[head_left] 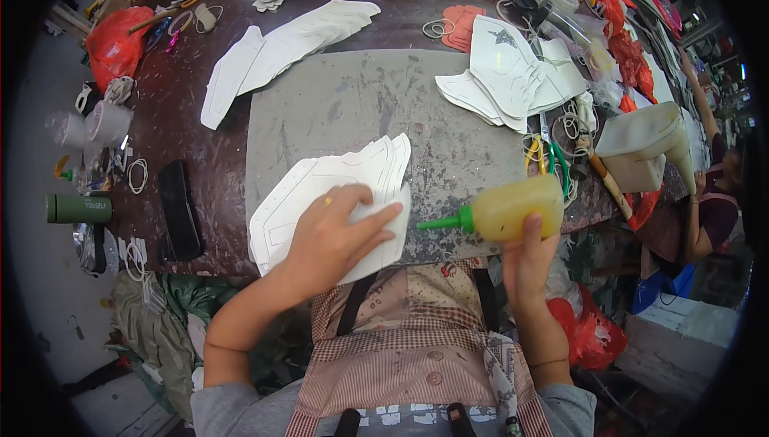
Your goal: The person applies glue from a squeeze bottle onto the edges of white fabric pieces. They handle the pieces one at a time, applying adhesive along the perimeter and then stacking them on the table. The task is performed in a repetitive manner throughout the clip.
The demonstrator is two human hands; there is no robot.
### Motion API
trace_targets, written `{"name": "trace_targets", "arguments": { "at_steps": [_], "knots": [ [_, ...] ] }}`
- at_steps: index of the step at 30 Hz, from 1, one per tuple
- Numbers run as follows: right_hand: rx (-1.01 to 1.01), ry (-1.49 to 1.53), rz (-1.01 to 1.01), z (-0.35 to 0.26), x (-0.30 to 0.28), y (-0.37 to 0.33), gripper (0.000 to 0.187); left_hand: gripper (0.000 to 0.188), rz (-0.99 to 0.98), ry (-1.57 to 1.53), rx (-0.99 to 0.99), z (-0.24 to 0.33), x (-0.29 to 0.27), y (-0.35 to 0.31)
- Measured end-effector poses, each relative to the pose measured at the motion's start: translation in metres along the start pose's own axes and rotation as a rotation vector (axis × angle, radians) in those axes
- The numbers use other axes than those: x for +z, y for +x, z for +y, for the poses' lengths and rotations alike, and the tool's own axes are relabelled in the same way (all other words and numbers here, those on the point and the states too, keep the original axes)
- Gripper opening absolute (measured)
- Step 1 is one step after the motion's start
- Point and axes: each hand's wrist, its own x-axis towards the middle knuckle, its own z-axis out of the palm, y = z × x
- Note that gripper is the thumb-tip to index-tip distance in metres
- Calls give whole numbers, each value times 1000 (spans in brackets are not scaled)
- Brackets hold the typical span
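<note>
My left hand rests on a stack of white cut shoe-upper pieces at the near edge of the table, fingers spread over the top ones. Drawn lines mark the pieces. In my right hand is a squeeze bottle of yellow liquid, tipped on its side. Its green nozzle points left toward the stack, a short way off and not touching it. A worn grey board lies under the stack.
Fanned white pieces lie at the far left, and another pile at the far right. Green-handled scissors are near the right edge, beside a cloudy plastic jug. A black case and green flask sit left. Another person is at right.
</note>
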Motion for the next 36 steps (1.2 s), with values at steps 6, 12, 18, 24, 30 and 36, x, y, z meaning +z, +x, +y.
{"name": "trace_targets", "arguments": {
  "at_steps": [6, 12, 18, 24, 30, 36],
  "knots": [
    [28, -84, -31, 10, 3, 21, 48, 47, -64, 84, 7, -9, 10, 1],
    [15, -118, 15, 8, 12, 27, 51, 47, -63, 63, -4, -12, 10, 1],
    [-79, -455, -145, 12, 1, 2, 58, 47, -58, 62, -10, -12, 11, 0],
    [-10, -314, -4, 9, 5, 9, 66, 47, -61, 71, 2, -12, 12, 1],
    [101, -162, -120, 3, -1, -9, 56, 47, -70, 47, -19, -11, 11, -2],
    [32, 301, 41, 16, -9, 49, 58, 64, 35, -149, -152, 3, -45, -6]
  ]
}}
